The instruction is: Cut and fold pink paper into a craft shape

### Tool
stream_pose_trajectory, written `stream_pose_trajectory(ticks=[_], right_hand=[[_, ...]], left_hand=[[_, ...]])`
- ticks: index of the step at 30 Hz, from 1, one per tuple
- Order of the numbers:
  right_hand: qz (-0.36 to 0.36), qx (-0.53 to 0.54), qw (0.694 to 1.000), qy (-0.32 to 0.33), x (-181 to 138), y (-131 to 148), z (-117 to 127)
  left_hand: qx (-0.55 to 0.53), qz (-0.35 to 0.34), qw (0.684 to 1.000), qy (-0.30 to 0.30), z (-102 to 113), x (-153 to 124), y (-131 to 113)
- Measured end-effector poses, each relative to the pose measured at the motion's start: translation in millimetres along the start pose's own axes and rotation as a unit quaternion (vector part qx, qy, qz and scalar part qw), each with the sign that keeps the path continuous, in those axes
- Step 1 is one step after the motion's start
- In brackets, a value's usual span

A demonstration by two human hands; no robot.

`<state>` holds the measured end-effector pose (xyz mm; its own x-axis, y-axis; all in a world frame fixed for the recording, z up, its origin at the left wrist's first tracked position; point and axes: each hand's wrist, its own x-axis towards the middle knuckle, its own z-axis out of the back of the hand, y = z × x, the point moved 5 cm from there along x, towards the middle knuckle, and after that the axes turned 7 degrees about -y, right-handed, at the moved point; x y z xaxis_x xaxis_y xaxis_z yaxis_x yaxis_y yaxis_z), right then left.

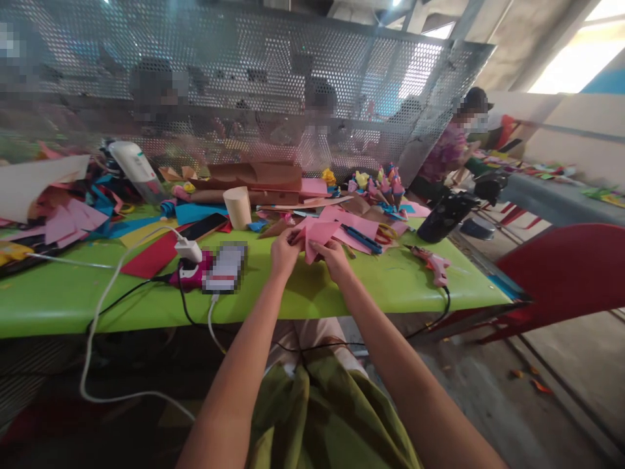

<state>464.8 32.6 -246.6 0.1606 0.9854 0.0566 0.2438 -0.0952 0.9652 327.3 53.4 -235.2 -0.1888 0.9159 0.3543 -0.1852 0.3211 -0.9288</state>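
Both of my hands meet over the green table (pixel 58 293) and pinch one folded pink paper (pixel 319 231). My left hand (pixel 284 251) grips its left edge with closed fingers. My right hand (pixel 334 257) holds the lower right part, fingers curled on it. The paper points up and away from me. More pink sheets (pixel 359 225) lie just behind it, with a blue pen or cutter (pixel 361 239) on them.
A pink glue gun (pixel 432 260) lies at the right. A power strip with chargers (pixel 195 264), a phone (pixel 202 227) and a paper cup (pixel 237 207) sit left of my hands. Coloured paper scraps, a mesh partition (pixel 244 85), a red chair (pixel 561 273) and other seated people surround the table.
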Motion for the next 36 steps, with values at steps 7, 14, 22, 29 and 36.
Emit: stream_pose_trajectory(ticks=[7, 14, 22, 29, 36], right_hand=[[-0.005, 0.008, 1.0, 0.018, -2.0, 0.5, -5.1], [0.002, 0.026, 1.0, 0.008, 1.7, -0.7, -1.2], [0.007, 0.014, 1.0, 0.024, -3.4, 0.9, -7.5], [0.028, 0.025, 0.999, -0.02, 2.6, 3.1, 2.9], [0.033, 0.032, 0.999, -0.03, 5.4, -0.7, 5.3]], left_hand=[[0.098, -0.021, 0.994, -0.052, 10.2, 1.2, -0.9], [0.028, -0.05, 0.998, -0.017, 1.6, 0.5, -3.9], [0.068, -0.025, 0.997, -0.042, 5.5, 0.9, -0.5], [-0.097, 0.091, 0.989, 0.061, -9.3, -1.8, 7.0], [-0.178, 0.096, 0.964, 0.175, -20.1, -9.0, -1.4]])
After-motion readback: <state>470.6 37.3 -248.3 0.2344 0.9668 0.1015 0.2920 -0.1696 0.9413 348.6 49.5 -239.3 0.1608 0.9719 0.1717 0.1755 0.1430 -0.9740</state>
